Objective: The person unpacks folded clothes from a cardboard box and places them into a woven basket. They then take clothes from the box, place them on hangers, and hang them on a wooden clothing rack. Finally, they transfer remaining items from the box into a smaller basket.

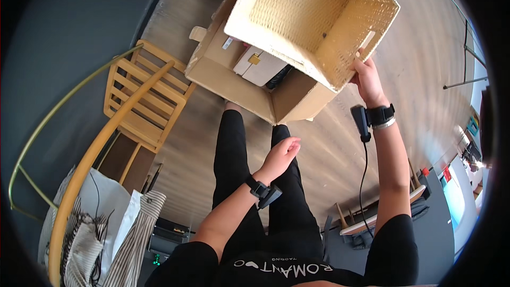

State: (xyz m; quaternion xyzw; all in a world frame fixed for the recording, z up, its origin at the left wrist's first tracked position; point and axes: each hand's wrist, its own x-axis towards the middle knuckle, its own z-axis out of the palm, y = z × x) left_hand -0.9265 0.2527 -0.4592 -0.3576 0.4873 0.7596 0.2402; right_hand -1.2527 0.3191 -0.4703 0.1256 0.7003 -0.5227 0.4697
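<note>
My right hand point(367, 77) grips a cream woven basket point(303, 12) by the handle slot in its side. The basket is tilted over a brown cardboard box point(235, 83), its inside facing me, with one small dark spot in it. Inside the box lie a pale handbag point(261, 65) with a gold clasp and a black item point(279, 77) partly hidden by the basket. My left hand point(280, 155) is apart from both, over my legs, with its fingers curled and nothing visible in it; how tightly they are closed is unclear. Both wrists wear black strapped devices.
A slatted wooden rack point(147, 95) stands left of the box, on the wood floor. A curved wooden pole point(107, 139) rises nearer me, beside striped cloth point(137, 235). At the lower right is a wooden-legged stool point(358, 225). A cable hangs from my right wrist device.
</note>
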